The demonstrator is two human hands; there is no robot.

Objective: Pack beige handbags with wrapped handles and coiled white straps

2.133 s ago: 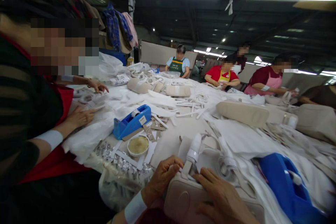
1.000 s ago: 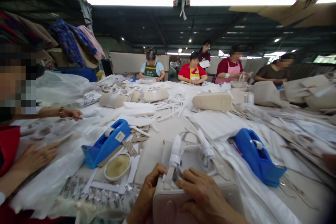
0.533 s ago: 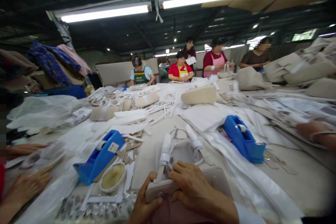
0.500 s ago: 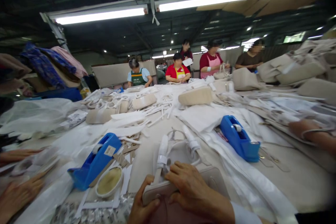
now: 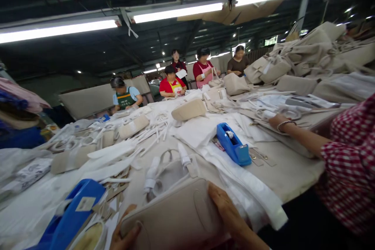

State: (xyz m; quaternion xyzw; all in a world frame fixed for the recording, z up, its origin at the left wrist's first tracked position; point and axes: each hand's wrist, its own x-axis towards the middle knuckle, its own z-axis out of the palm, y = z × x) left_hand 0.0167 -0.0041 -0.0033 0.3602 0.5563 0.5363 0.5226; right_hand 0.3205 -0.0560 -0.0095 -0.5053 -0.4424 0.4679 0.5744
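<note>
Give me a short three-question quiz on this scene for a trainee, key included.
1. Multiple choice. What do the left hand and right hand hold between them?
A) a sheet of paper
B) a beige bag
C) a bowl

2. True or false. White wrapping covers part of the bag's handles.

3. Fill in the blank. The blue tape dispenser with the pale label facing the camera is nearer the person's own ____ hand.

Key: 1. B; 2. true; 3. left.
</note>
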